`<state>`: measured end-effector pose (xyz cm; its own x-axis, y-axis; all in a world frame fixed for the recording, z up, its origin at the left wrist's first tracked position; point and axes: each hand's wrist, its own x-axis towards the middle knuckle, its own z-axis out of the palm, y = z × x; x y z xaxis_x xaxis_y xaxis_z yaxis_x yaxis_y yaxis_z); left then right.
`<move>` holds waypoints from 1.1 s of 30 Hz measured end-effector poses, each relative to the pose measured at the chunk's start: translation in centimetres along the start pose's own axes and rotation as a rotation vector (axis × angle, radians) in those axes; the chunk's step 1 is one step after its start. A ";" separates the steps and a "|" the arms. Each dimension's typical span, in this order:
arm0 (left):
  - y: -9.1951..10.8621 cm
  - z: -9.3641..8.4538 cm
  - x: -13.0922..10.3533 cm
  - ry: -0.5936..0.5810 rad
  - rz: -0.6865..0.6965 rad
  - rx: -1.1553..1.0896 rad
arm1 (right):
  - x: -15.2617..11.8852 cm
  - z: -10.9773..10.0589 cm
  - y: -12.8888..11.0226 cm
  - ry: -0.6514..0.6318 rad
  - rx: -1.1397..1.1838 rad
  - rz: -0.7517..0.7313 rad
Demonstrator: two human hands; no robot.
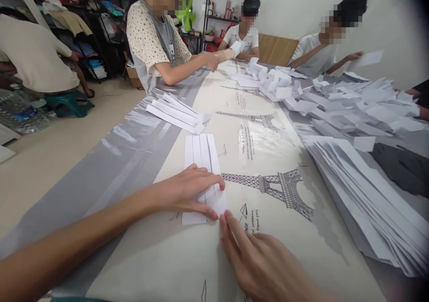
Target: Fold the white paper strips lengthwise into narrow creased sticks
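Several white folded paper strips (201, 152) lie side by side and overlapping on the table cover in front of me. My left hand (187, 189) rests across them with thumb and fingers spread, pressing them down. At the near right corner of the rightmost strip is my right hand (258, 253), its thumb and fingertips pinched together on the paper's edge. My left thumb tip sits just beside those fingertips. Just beyond the strips, a fanned bunch of white folded papers (177, 114) lies on the cover.
A thick stack of white paper sheets (365, 203) lies on the right. Behind it spreads a large heap of folded white papers (362, 101). Several people sit around the table (110, 159); one person's hand (210, 62) holds papers. A green stool (69, 103) stands left.
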<state>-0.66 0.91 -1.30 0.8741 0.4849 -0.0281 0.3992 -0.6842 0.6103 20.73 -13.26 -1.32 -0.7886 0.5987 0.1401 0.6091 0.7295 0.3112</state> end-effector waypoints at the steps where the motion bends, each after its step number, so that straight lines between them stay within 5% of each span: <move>1: 0.1 0.0 0.0 -0.006 -0.008 0.003 | 0.1 -0.1 0.0 -0.016 0.006 -0.005; 7: 0.9 -0.6 0.2 -0.071 -0.060 0.008 | 0.1 -0.6 1.8 -0.036 0.165 0.082; 14: 1.1 -0.7 0.0 -0.060 -0.047 0.001 | -0.3 0.3 5.2 0.130 0.536 0.205; 22: -0.1 -0.1 0.0 -0.003 -0.003 -0.002 | 1.2 2.6 5.3 0.235 0.675 0.025; 33: -2.0 0.3 -0.3 0.021 0.147 -0.055 | 1.4 2.1 4.9 0.201 0.680 -0.082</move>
<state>-1.59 1.94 -2.76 0.9159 0.3932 0.0810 0.2508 -0.7179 0.6494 22.81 -8.18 -1.56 -0.7946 0.5079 0.3326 0.4128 0.8537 -0.3174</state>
